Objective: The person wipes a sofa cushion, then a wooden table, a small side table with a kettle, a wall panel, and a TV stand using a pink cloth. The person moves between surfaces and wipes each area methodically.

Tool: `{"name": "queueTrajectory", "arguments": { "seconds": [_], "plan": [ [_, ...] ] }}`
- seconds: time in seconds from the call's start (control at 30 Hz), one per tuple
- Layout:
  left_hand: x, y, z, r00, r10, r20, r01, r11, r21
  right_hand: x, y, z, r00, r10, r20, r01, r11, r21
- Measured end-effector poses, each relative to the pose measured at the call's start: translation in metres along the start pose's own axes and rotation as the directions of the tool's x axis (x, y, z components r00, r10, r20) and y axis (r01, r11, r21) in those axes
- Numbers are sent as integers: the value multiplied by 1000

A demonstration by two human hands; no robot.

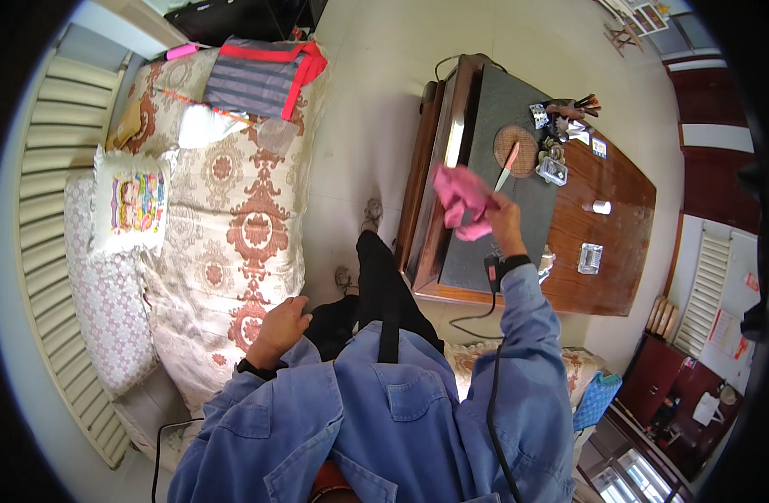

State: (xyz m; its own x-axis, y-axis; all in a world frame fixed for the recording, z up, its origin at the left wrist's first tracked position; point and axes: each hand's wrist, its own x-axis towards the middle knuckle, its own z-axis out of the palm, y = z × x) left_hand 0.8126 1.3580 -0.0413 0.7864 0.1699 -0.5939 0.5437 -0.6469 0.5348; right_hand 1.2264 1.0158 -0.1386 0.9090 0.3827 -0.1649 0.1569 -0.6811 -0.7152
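Note:
My right hand (506,223) grips a crumpled pink cloth (463,198), which hangs over the near-left side of a dark wooden coffee table (614,207). Just beyond the cloth, a knife (507,165) with an orange handle rests partly on a round woven mat (516,148). The mat lies on a dark grey panel on the tabletop (494,113). My left hand (281,330) is beside the front edge of the patterned sofa cover (259,232), its thumb apart from loosely bent fingers, and nothing shows in it.
Along the table stand a dark ornament (564,116), a clear plastic box (552,171), a white cylinder (601,207) and a glass ashtray (590,258). The sofa holds a striped cloth with red trim (252,82) and a white frilled cushion (133,201). A black cable (496,402) runs along my right sleeve.

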Motion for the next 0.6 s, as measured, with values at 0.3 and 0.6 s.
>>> {"name": "queueTrajectory", "arguments": {
  "seconds": [0.3,0.6],
  "plan": [
    [106,37,-80,999,-47,-9,48,997,62,143,43,65,978,-154,-139,57,843,-535],
    [219,117,-132,997,30,71,-34,998,56,145,24,49,963,149,223,-72,945,-320]
  ]
}}
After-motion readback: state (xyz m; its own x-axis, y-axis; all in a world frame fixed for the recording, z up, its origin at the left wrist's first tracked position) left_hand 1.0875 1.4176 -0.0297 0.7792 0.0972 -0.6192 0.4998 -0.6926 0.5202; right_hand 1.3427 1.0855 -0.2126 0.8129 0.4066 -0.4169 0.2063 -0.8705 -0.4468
